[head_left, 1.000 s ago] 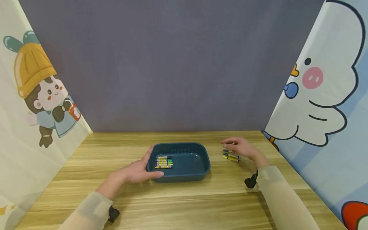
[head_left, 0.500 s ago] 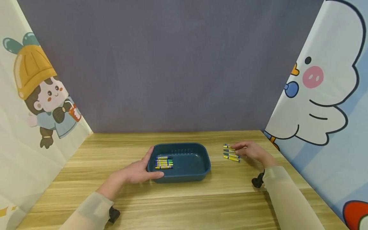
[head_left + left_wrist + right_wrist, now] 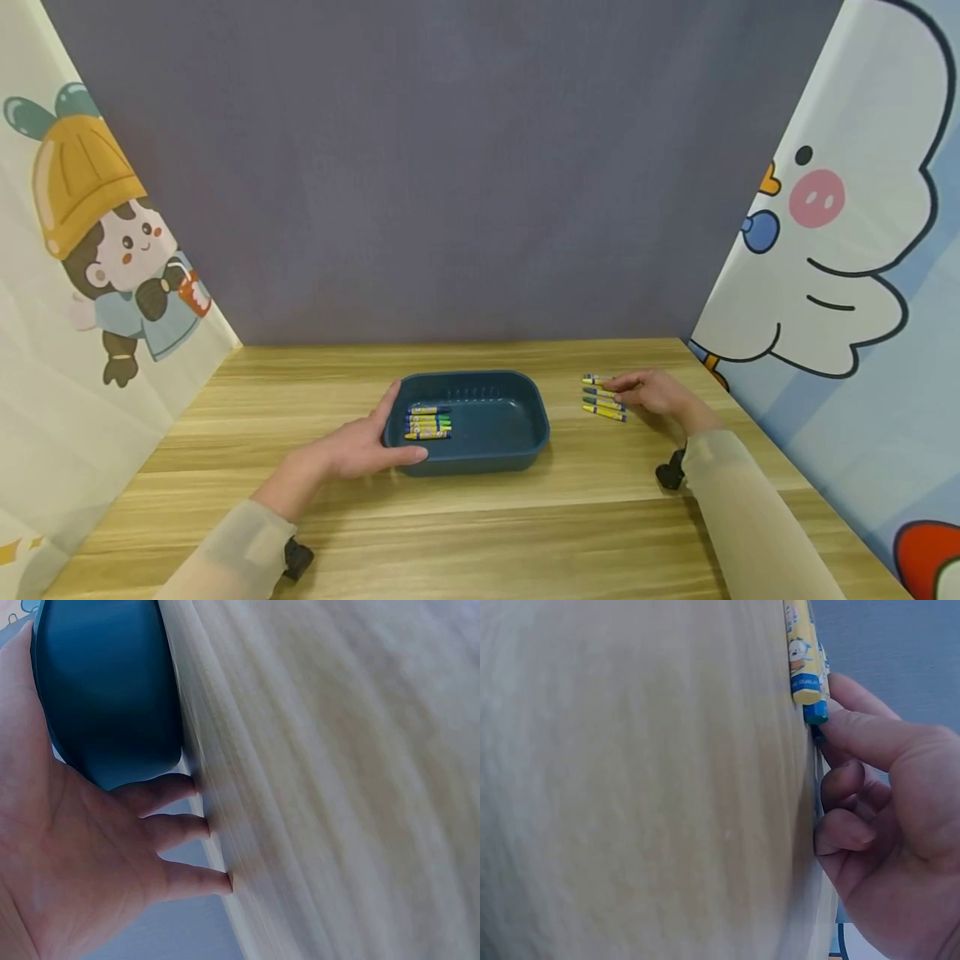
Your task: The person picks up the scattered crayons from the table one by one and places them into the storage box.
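A dark blue plastic tray [image 3: 480, 463] stands on the wooden table. Several crayons [image 3: 427, 423] in yellow wrappers lie side by side at its left end. My left hand [image 3: 360, 446] spans the tray's left front corner, thumb over the front rim. In the left wrist view its fingers [image 3: 176, 831] reach straight down to the table. Right of the tray, more crayons [image 3: 603, 412] lie in a loose column. My right hand [image 3: 660, 396] pinches the right end of the second-farthest crayon [image 3: 597, 392] between thumb and index finger. Its other fingers are curled.
A grey panel [image 3: 450, 183] closes off the table's back edge. Printed cartoon cloths [image 3: 832, 275] hang along both sides. Bare wooden tabletop [image 3: 480, 533] lies in front of the tray. Small black devices [image 3: 297, 559] are worn under both wrists.
My right hand has drawn back from over the far crayons and shifted slightly right, uncovering the farthest one, and now takes hold of the second. The left hand and tray have stayed put.
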`<state>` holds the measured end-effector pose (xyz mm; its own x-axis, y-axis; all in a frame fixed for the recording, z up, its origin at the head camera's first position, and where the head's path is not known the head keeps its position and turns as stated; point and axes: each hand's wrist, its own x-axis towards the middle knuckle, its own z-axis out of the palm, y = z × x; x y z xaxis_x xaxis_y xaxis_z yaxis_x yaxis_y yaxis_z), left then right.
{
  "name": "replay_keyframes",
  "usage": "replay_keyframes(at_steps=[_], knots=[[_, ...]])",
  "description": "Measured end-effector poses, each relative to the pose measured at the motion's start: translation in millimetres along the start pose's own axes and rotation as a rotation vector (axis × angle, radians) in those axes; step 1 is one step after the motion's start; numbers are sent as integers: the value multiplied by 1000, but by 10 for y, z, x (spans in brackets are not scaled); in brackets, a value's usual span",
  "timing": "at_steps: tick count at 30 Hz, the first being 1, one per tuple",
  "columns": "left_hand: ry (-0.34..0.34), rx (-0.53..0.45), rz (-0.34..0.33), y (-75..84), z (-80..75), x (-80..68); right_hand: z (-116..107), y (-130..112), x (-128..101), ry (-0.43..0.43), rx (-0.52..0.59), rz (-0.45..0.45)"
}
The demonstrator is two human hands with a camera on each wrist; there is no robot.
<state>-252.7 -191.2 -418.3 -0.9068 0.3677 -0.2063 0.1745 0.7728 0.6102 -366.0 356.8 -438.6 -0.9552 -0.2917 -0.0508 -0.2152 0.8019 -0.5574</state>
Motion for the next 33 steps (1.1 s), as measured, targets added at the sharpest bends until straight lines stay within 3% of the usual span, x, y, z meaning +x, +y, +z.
replay_keyframes(at_steps=[10,16,22,33], knots=[[-6,-15,0,-3,16,10,-4,19,-46,13,3,-8],[0,-7,2,2,1,22,-77,-92,-94,31,29,-50],[-3,-10,1,-6,-7,23,-100,-360,-96,39,57,-90],[1,2,-5,-32,10,30,41,-1037,-57,-35,176,-209]])
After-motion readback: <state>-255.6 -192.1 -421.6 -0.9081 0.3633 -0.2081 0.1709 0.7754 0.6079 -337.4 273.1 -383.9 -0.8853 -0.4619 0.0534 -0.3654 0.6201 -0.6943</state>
